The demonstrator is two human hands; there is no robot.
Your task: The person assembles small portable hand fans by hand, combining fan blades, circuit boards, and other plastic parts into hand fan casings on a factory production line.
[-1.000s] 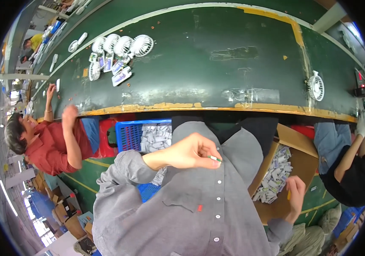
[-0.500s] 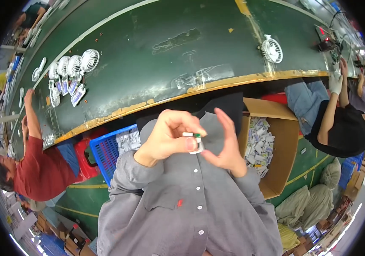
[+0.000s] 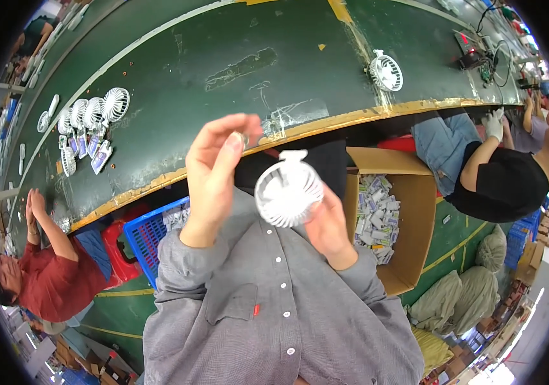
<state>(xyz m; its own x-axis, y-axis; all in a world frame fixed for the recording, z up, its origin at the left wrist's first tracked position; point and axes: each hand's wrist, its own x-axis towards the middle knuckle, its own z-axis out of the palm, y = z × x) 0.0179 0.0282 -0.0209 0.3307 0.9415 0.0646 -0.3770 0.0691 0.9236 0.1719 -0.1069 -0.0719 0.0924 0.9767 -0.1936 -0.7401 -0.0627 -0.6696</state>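
A white round fan head (image 3: pixel 289 196) with a slatted cage is held up in front of my chest. My right hand (image 3: pixel 331 228) grips it from its lower right side, and a small white mount sticks up from its top edge. Raised to the left of it, apart from the fan head, is my left hand (image 3: pixel 213 170). Its thumb and fingertips come together, slightly blurred. A pale bit shows at the thumb tip, but I cannot make out what it is.
Several white fans (image 3: pixel 95 112) lie on the green table (image 3: pixel 178 122) at left; another fan head (image 3: pixel 387 72) lies at right. Below the edge are a blue crate (image 3: pixel 143 240) and a cardboard box (image 3: pixel 415 231) of small white pieces. Co-workers sit on both sides.
The fan head has come into my right hand, which was open before. My left hand, earlier pinching a small white-and-green part, has moved up and left. The view has shifted slightly.
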